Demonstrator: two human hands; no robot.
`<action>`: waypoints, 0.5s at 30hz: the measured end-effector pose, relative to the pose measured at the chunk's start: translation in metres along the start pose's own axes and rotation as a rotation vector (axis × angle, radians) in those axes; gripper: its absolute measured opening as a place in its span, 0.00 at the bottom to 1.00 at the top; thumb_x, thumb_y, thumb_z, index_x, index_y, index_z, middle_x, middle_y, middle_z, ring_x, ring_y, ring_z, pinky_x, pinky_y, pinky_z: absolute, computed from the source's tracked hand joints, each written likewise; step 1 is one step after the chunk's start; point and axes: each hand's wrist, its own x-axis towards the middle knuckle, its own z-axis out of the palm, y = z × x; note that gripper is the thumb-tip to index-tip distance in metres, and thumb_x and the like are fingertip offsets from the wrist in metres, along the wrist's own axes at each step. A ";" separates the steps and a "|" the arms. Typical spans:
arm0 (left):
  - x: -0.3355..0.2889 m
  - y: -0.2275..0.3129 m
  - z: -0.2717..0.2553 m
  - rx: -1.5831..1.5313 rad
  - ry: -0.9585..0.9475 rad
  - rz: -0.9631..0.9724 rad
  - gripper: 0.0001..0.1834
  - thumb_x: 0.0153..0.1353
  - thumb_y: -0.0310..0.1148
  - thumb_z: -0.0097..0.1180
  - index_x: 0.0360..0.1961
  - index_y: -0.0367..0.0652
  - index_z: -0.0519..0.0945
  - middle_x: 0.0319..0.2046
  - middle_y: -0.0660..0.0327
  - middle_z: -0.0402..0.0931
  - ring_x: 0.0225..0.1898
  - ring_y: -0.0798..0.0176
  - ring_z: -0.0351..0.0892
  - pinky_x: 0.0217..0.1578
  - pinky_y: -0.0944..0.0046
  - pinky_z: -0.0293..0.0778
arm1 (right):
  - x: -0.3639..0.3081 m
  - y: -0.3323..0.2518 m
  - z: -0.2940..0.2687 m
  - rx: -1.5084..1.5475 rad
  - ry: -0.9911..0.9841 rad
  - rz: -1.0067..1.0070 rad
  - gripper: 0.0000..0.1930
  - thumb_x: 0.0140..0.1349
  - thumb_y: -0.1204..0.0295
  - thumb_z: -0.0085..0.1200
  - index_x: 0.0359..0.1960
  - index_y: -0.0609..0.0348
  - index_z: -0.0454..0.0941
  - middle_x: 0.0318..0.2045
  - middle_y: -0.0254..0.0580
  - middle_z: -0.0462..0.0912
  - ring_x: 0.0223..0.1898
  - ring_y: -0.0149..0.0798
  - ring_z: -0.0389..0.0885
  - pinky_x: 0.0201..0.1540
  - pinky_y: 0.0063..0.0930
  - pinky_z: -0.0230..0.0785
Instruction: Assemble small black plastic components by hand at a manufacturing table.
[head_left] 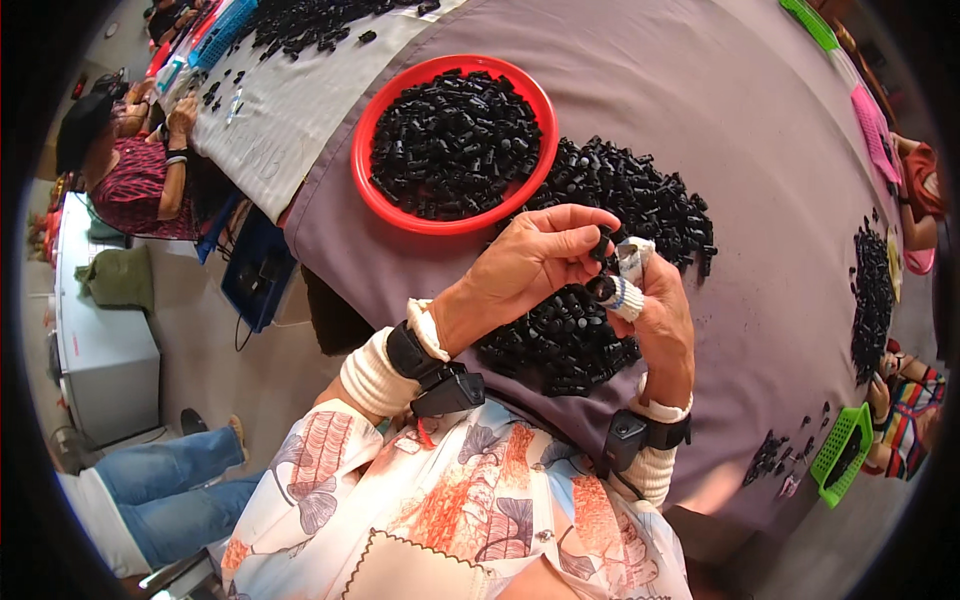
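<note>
My left hand [535, 255] is closed, pinching a small black plastic part [602, 243] between thumb and fingertips. Facing it, my right hand [662, 315] has white wraps [630, 298] round its fingers, which curl about another dark piece [601, 288]; its exact shape is hard to make out. Both hands meet above a loose heap of black plastic parts [560, 345] on the mauve tablecloth [760, 330]. Beyond my left hand stands a red plastic basin [545, 110], filled with the same kind of parts.
More black parts lie on the pale cloth [300, 110] at the far left and along the right table edge. A green basket [845, 455] stands at the right. People sit around the table; one in a patterned top [140, 190] works at the left. A blue crate [258, 265] rests below.
</note>
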 end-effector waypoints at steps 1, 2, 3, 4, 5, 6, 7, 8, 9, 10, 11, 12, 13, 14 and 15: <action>-0.001 -0.001 0.000 0.007 0.012 0.001 0.12 0.61 0.26 0.48 0.46 0.35 0.73 0.34 0.59 0.76 0.37 0.69 0.75 0.39 0.70 0.72 | -0.001 -0.002 0.001 0.024 -0.009 -0.004 0.14 0.46 0.67 0.63 0.31 0.59 0.73 0.15 0.27 0.70 0.12 0.19 0.64 0.12 0.13 0.53; -0.001 -0.002 0.001 0.013 0.024 0.002 0.12 0.61 0.27 0.48 0.46 0.35 0.73 0.35 0.59 0.76 0.37 0.68 0.75 0.39 0.69 0.72 | -0.001 -0.004 0.002 0.029 -0.004 -0.004 0.14 0.46 0.67 0.63 0.31 0.59 0.73 0.15 0.27 0.70 0.12 0.19 0.64 0.12 0.13 0.53; -0.002 -0.003 0.001 0.015 0.022 -0.006 0.12 0.61 0.27 0.48 0.46 0.35 0.73 0.35 0.59 0.76 0.37 0.68 0.75 0.39 0.69 0.72 | -0.001 -0.006 0.002 0.000 -0.005 0.007 0.15 0.46 0.66 0.64 0.31 0.58 0.73 0.16 0.27 0.70 0.12 0.19 0.64 0.12 0.13 0.53; -0.002 -0.003 0.002 0.019 0.024 -0.005 0.12 0.61 0.27 0.48 0.45 0.35 0.73 0.35 0.58 0.76 0.37 0.68 0.75 0.40 0.68 0.73 | -0.001 -0.007 0.002 -0.029 -0.006 0.018 0.16 0.45 0.66 0.65 0.32 0.58 0.73 0.16 0.27 0.70 0.11 0.19 0.64 0.12 0.13 0.53; -0.002 -0.004 0.002 0.022 0.026 -0.004 0.12 0.61 0.27 0.48 0.45 0.35 0.73 0.36 0.58 0.76 0.37 0.67 0.76 0.41 0.67 0.73 | -0.001 -0.007 0.003 -0.051 0.004 0.032 0.16 0.45 0.65 0.65 0.31 0.59 0.73 0.16 0.27 0.70 0.11 0.19 0.64 0.12 0.13 0.54; -0.002 -0.004 0.004 0.023 0.021 -0.011 0.12 0.61 0.27 0.48 0.45 0.35 0.73 0.36 0.58 0.76 0.37 0.67 0.76 0.41 0.67 0.73 | -0.001 -0.006 0.002 -0.049 0.012 0.032 0.16 0.45 0.65 0.65 0.31 0.59 0.73 0.16 0.27 0.70 0.11 0.19 0.64 0.12 0.13 0.54; -0.002 -0.004 0.005 0.040 0.023 -0.009 0.12 0.61 0.27 0.48 0.45 0.35 0.73 0.37 0.57 0.76 0.37 0.67 0.76 0.41 0.67 0.73 | 0.000 -0.004 0.001 -0.054 0.006 0.035 0.16 0.45 0.65 0.65 0.31 0.59 0.73 0.16 0.27 0.70 0.11 0.19 0.64 0.12 0.13 0.54; -0.002 -0.005 0.006 0.056 0.026 -0.006 0.12 0.61 0.27 0.48 0.45 0.34 0.73 0.37 0.57 0.76 0.37 0.67 0.76 0.41 0.67 0.73 | 0.000 -0.002 0.000 -0.060 0.000 0.038 0.17 0.45 0.65 0.65 0.31 0.59 0.73 0.16 0.27 0.70 0.11 0.19 0.64 0.12 0.14 0.54; -0.002 -0.005 0.007 0.058 0.024 -0.009 0.12 0.61 0.27 0.48 0.45 0.34 0.73 0.37 0.57 0.76 0.37 0.67 0.76 0.41 0.67 0.73 | 0.000 -0.001 0.000 -0.058 0.003 0.037 0.17 0.45 0.65 0.65 0.31 0.59 0.73 0.16 0.27 0.70 0.11 0.19 0.64 0.12 0.14 0.54; -0.002 -0.005 0.008 0.055 0.019 -0.012 0.12 0.61 0.27 0.48 0.45 0.35 0.73 0.37 0.57 0.76 0.37 0.67 0.76 0.41 0.67 0.73 | 0.001 -0.001 0.000 -0.069 -0.005 0.032 0.17 0.45 0.65 0.65 0.31 0.59 0.73 0.16 0.27 0.70 0.11 0.19 0.64 0.12 0.14 0.54; -0.001 -0.004 0.009 0.051 0.013 -0.014 0.12 0.61 0.27 0.48 0.45 0.35 0.73 0.37 0.57 0.76 0.37 0.67 0.76 0.41 0.68 0.73 | 0.001 -0.001 -0.001 -0.079 -0.013 0.028 0.17 0.45 0.64 0.65 0.31 0.59 0.73 0.16 0.27 0.70 0.11 0.19 0.64 0.12 0.14 0.54; -0.002 -0.004 0.010 0.053 0.013 -0.014 0.12 0.61 0.27 0.48 0.45 0.35 0.73 0.37 0.57 0.76 0.37 0.67 0.76 0.41 0.68 0.73 | 0.002 0.000 -0.001 -0.078 -0.013 0.026 0.17 0.45 0.64 0.65 0.31 0.59 0.73 0.16 0.27 0.70 0.11 0.19 0.64 0.12 0.14 0.54; -0.002 -0.004 0.010 0.063 0.020 -0.005 0.12 0.61 0.27 0.48 0.44 0.35 0.73 0.37 0.58 0.76 0.37 0.68 0.76 0.40 0.68 0.73 | 0.002 0.001 -0.001 -0.082 -0.016 0.023 0.17 0.45 0.64 0.65 0.31 0.60 0.73 0.16 0.27 0.69 0.11 0.19 0.64 0.12 0.14 0.54; -0.002 -0.004 0.011 0.073 0.027 0.004 0.12 0.61 0.27 0.48 0.44 0.35 0.73 0.36 0.58 0.76 0.37 0.69 0.76 0.40 0.69 0.73 | 0.003 0.001 -0.001 -0.086 -0.019 0.020 0.17 0.45 0.64 0.65 0.31 0.60 0.73 0.16 0.27 0.69 0.11 0.20 0.65 0.12 0.14 0.54; -0.002 -0.004 0.011 0.074 0.024 0.004 0.12 0.61 0.27 0.48 0.44 0.35 0.73 0.36 0.58 0.76 0.37 0.69 0.76 0.40 0.69 0.73 | 0.003 0.001 -0.001 -0.087 -0.016 0.019 0.17 0.45 0.64 0.65 0.31 0.60 0.73 0.16 0.27 0.69 0.11 0.20 0.65 0.12 0.14 0.54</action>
